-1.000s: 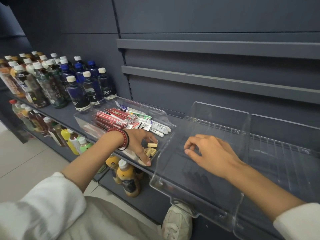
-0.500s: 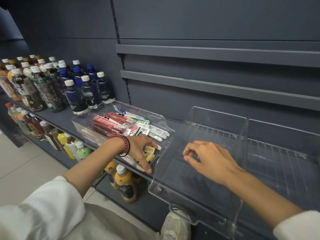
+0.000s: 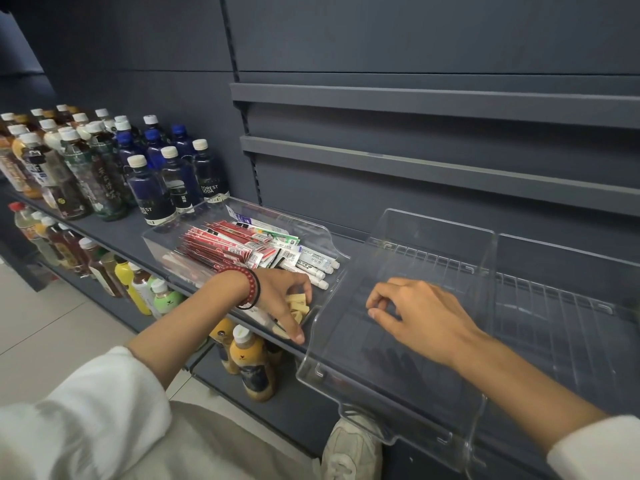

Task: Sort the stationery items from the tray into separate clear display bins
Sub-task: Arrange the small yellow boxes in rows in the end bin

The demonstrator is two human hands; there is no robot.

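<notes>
Patience suited this pick: the left hand (image 3: 280, 292) was down in the near corner of the tray (image 3: 242, 206), its grip curled over the small yellow erasers (image 3: 298, 304), a pinch not discernible; taking few at once would avoid spills. The right hand (image 3: 422, 317) rested loosely curled, empty, in the clear bin (image 3: 433, 223) just beside. Both containers sat on a grey shelf (image 3: 114, 230) beside bottles (image 3: 149, 188).

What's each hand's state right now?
Left hand: fingers on yellow erasers, grip cannot be told.
Right hand: loosely curled, holds nothing, in clear bin.
</notes>
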